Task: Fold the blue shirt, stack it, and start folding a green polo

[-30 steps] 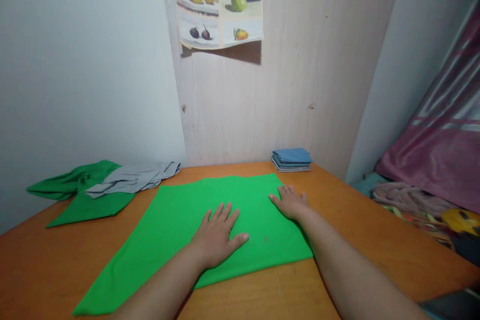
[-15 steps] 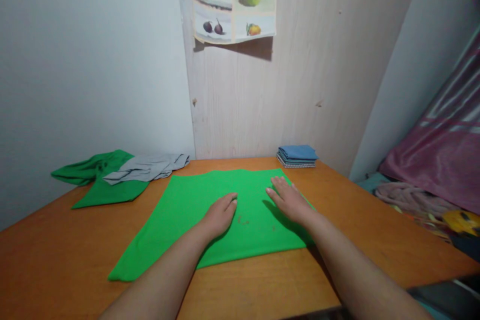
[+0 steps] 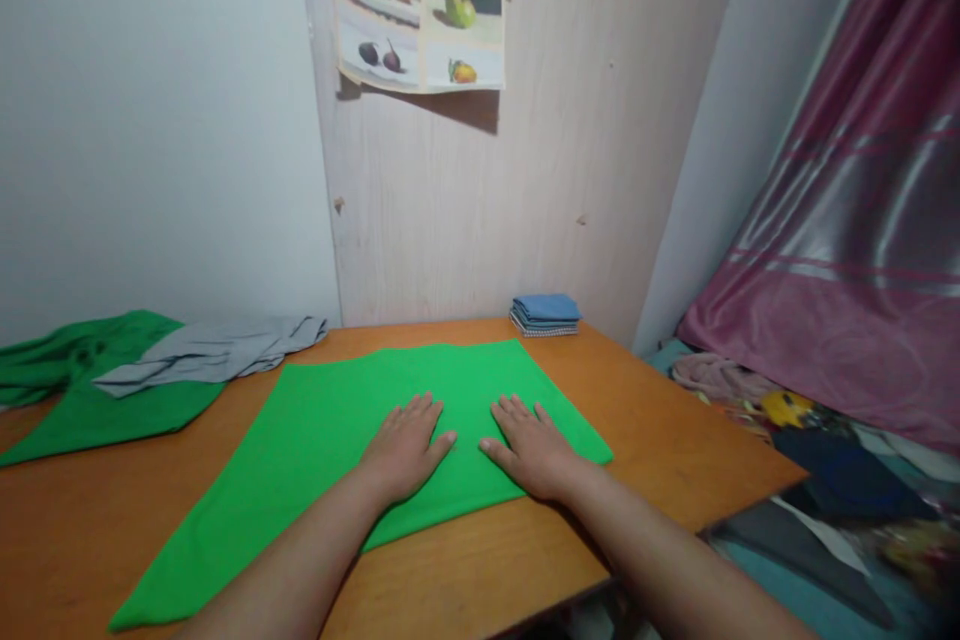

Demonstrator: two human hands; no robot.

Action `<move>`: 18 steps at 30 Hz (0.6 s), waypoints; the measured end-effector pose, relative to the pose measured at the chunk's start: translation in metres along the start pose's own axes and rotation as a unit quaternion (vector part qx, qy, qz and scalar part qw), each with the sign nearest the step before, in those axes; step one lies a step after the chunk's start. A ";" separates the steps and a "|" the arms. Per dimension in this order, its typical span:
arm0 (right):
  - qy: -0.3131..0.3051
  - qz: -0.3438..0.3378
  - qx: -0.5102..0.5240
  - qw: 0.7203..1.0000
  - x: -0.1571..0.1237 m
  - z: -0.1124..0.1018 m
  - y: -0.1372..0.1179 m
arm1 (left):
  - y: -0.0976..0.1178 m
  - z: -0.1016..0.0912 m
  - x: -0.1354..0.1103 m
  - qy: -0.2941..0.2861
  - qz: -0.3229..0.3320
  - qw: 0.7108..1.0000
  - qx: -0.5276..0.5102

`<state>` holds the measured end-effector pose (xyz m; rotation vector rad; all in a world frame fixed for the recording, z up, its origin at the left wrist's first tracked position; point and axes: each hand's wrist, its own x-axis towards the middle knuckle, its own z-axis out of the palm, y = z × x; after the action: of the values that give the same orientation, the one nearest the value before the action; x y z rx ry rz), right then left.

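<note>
A bright green cloth [image 3: 322,425] lies spread flat on the orange wooden table [image 3: 675,440]. My left hand [image 3: 405,445] rests palm down on the cloth's near right part, fingers stretched out. My right hand [image 3: 529,445] lies flat beside it, also on the cloth, fingers apart, close to the cloth's right edge. The two thumbs point toward each other with a small gap between them. Neither hand holds anything.
A crumpled green cloth [image 3: 82,390] with a grey cloth [image 3: 210,355] over it sits at the table's far left. A small stack of folded blue cloths [image 3: 546,313] stands at the back right corner. A fruit poster [image 3: 416,15] hangs on the wall. Bedding [image 3: 825,320] lies to the right.
Both hands slid toward me and closer together over the green cloth. The left hand's fingers went from curled to flat. The camera view shifted right.
</note>
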<state>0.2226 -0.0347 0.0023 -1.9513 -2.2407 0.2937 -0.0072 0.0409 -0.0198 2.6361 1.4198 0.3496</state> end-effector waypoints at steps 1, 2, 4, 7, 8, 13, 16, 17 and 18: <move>0.001 0.013 -0.003 1.000 -0.003 -0.001 0.007 | 0.000 0.000 0.000 0.000 0.000 1.000 0.000; 0.002 0.025 -0.006 1.000 -0.006 -0.002 0.014 | 0.000 0.000 0.000 0.000 0.000 1.000 0.000; 0.005 0.045 -0.015 0.999 -0.012 -0.004 0.027 | 0.002 -0.002 0.000 -0.002 -0.001 1.000 0.000; 0.018 0.079 -0.030 0.996 -0.023 -0.004 0.046 | 0.005 -0.006 -0.001 -0.011 -0.003 1.000 0.003; 0.025 0.090 -0.035 0.995 -0.026 -0.003 0.053 | 0.006 -0.007 -0.002 -0.013 -0.003 1.000 0.003; 0.044 0.150 -0.054 0.986 -0.036 0.003 0.088 | 0.010 -0.011 -0.004 -0.013 -0.007 1.000 -0.006; 0.052 0.202 -0.071 0.975 -0.035 0.004 0.108 | 0.010 -0.010 -0.004 -0.013 -0.006 1.000 -0.011; 0.058 0.217 -0.077 0.971 -0.033 0.004 0.112 | 0.010 -0.009 -0.004 -0.013 -0.006 1.000 -0.013; 0.066 0.228 -0.081 0.968 -0.031 0.003 0.114 | 0.010 -0.008 -0.004 -0.013 -0.006 1.000 -0.014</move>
<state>0.3355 -0.0505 -0.0286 -2.4793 -1.7637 0.0285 -0.0039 0.0321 -0.0107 2.5993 1.4122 0.3309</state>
